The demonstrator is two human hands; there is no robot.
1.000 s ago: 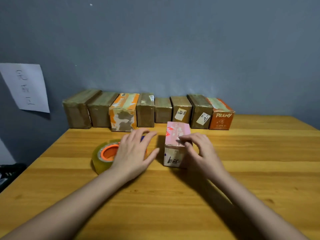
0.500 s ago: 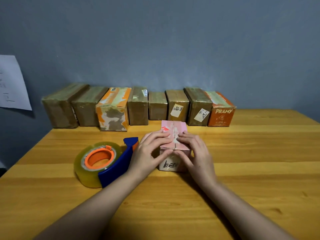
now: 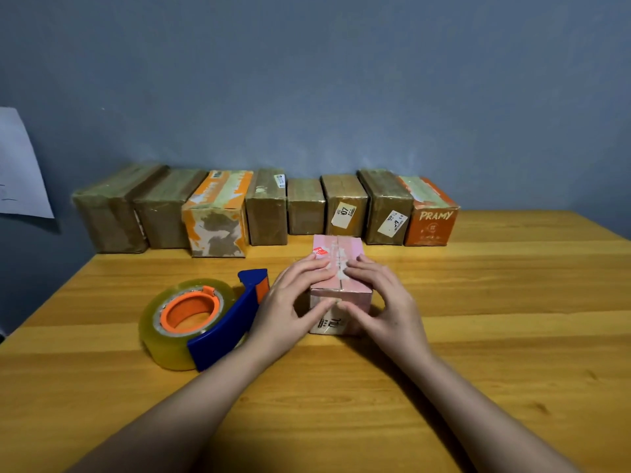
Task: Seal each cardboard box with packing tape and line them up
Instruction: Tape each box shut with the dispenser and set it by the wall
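A small pink cardboard box (image 3: 338, 246) stands on the wooden table (image 3: 495, 336), in front of a row of several taped boxes (image 3: 266, 213) against the wall. My left hand (image 3: 290, 302) and my right hand (image 3: 384, 298) both lie on the pink box. Their fingers press flat on the two top flaps, meeting at the centre seam, and the thumbs touch the front face. A tape dispenser (image 3: 194, 319), blue with an orange core and a clear roll, lies on the table just left of my left hand.
The row ends at the right with an orange box marked PRAMY (image 3: 432, 223). A sheet of white paper (image 3: 18, 165) hangs on the grey wall at the left. The table's left edge runs close to the dispenser.
My left hand left the tape dispenser and came onto the pink box's top beside the right hand. The dispenser now lies free on the table.
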